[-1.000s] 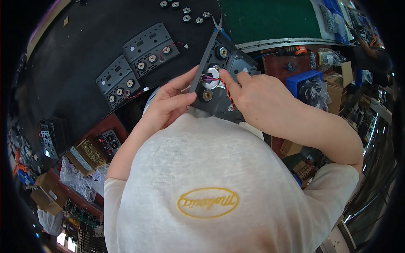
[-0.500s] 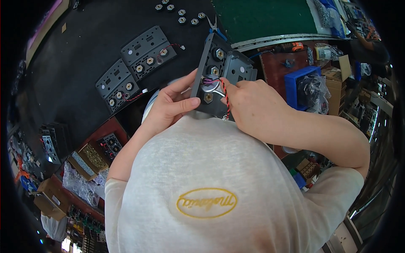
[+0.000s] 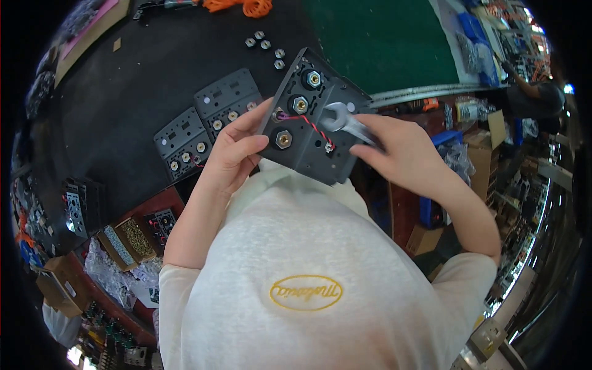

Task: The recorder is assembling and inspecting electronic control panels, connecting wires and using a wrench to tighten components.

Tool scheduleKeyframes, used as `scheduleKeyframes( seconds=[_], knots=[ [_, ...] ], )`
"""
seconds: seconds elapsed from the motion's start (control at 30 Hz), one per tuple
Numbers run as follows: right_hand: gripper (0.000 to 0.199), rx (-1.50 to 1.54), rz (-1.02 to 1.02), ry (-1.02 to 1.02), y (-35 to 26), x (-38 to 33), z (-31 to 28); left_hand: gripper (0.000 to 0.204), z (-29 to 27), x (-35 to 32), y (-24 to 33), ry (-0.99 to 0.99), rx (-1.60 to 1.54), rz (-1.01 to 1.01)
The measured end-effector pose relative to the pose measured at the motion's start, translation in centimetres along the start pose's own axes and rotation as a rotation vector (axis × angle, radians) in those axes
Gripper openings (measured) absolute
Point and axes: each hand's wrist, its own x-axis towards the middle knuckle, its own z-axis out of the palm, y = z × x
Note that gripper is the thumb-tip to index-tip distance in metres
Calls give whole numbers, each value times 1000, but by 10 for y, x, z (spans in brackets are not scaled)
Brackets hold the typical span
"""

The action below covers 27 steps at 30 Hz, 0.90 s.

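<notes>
My left hand [image 3: 237,145] grips the left edge of a dark grey metal panel [image 3: 308,154], thumb on the near face. The panel is bent along its length and tilted up in front of my chest. Three large hex nuts with brass centres [image 3: 300,105] sit on it in a row. Between two of them, a red and black twisted wire [image 3: 314,126] comes out of a smaller round fitting and ends in a small white plug. In my right hand [image 3: 401,148] is an open-end wrench [image 3: 345,120], its jaw over the panel's right half, apart from the nuts.
Two similar panels [image 3: 228,92] with nuts lie on the black table at the left. Loose hex nuts [image 3: 265,44] are scattered beyond my panel. A green mat [image 3: 382,43] covers the far right. Boxes of small parts [image 3: 135,237] stand at the lower left, and a blue bin [image 3: 447,137] at the right.
The wrench has come off the fitting between the nuts and moved right with my right hand. The panel is turned more face-up, and the wire now lies across it.
</notes>
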Motion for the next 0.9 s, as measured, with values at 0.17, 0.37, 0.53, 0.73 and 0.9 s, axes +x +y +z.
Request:
scheduleKeyframes(
  seconds=[0.17,0.37,0.53,0.73,0.9],
  knots=[
    [42,969,470,39,19,24,1,77,17,5,18,-70,667,347],
    [36,1576,382,139,16,37,18,73,34,-2,38,-258,1373,552],
    [26,1869,216,-9,47,30,52,62,22,4,50,-440,1840,935],
    [31,1986,97,58,50,23,75,86,7,4,46,39,1607,965],
    [32,1976,118,81,47,23,82,94,-5,3,27,191,1224,656]
  ],
)
